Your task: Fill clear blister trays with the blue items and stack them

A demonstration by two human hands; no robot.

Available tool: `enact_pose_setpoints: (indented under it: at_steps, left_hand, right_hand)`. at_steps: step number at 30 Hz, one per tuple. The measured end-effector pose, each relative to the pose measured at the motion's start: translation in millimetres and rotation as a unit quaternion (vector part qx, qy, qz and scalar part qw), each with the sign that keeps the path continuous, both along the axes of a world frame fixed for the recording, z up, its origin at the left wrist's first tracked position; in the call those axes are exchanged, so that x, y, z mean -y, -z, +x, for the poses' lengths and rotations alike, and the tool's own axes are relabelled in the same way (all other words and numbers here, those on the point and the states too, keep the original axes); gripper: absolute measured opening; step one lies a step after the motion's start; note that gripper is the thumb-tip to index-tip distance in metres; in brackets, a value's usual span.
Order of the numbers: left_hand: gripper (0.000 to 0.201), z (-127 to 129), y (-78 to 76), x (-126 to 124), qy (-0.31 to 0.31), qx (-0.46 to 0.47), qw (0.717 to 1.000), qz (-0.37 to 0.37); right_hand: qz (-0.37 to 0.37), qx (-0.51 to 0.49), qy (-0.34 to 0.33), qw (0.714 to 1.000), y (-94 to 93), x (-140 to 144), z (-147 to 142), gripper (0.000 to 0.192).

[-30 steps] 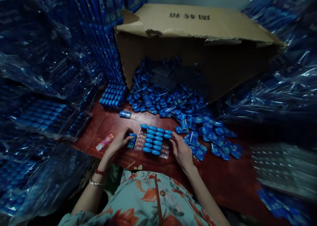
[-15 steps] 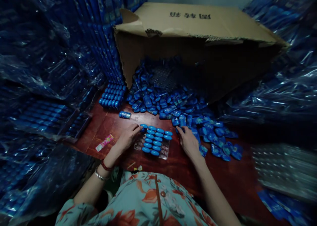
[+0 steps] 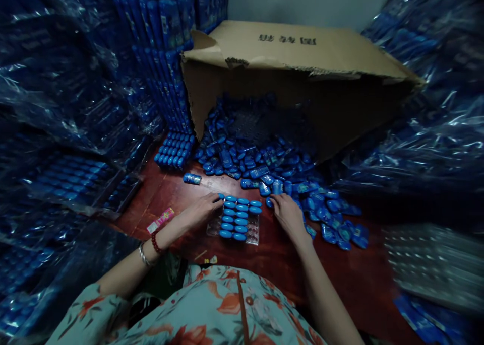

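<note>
A clear plastic tray [image 3: 252, 238] lies on the table, with small blue packs [image 3: 241, 214] standing in its middle columns, their rounded ends up. Sockets show bare along its left side and lower right. My left hand [image 3: 206, 209] is at the tray's upper left corner, fingers closed on a blue pack [image 3: 221, 196] that they partly cover. To the right of the tray, my right hand [image 3: 288, 213] has its fingers pinched on another blue pack [image 3: 269, 202], at the edge of the loose pile.
Loose blue packs [image 3: 260, 171] spill from a torn cardboard box [image 3: 287, 45] lying on its side. A filled block of packs [image 3: 174, 149] stands at left, near a single pack [image 3: 192, 178] and a pink wrapper [image 3: 161, 220]. Clear trays [image 3: 434, 264] are stacked at right.
My left hand has shifted slightly right, covering more of the pack at the tray's corner. My right hand stays beside the pile with a pack at its fingertips. The view has tilted slightly.
</note>
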State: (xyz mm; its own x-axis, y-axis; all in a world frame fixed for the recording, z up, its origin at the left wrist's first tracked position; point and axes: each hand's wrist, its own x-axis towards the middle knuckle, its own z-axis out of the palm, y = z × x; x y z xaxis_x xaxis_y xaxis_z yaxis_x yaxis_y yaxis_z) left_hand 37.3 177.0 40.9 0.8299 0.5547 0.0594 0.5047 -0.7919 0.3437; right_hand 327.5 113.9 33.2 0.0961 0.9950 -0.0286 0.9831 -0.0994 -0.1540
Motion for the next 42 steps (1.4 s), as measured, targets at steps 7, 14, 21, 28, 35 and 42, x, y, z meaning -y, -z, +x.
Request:
enact_pose_setpoints:
  at_steps: [7,14,21,28,35,42]
  left_hand:
    - [0.032,0,23.6,16,-0.073,0.118,0.99,0.035]
    - [0.033,-18,45.8,-19,-0.438,0.28,0.854,0.03]
    - [0.061,-48,51.1,-73,-0.572,0.183,0.796,-0.074]
    - [0.057,-47,48.3,-58,-0.589,0.157,0.789,-0.075]
    - [0.056,-26,42.1,-74,-0.628,0.151,0.756,-0.104]
    - [0.029,-25,51.5,-53,-0.581,0.265,0.761,-0.114]
  right_hand:
    - [0.072,0.054,0.045,0.995,3.7,-24,-16,0.035]
    - [0.08,0.074,0.063,0.992,10.7,-44,-26,0.035]
    - [0.127,-0.193,0.115,0.966,12.4,-4,-6,0.031]
    - [0.148,-0.415,0.108,0.891,11.8,52,4,0.033]
    - [0.134,-0.45,0.115,0.875,9.2,68,0,0.033]
    - [0.132,-0.326,-0.02,0.936,13.5,65,-5,0.022]
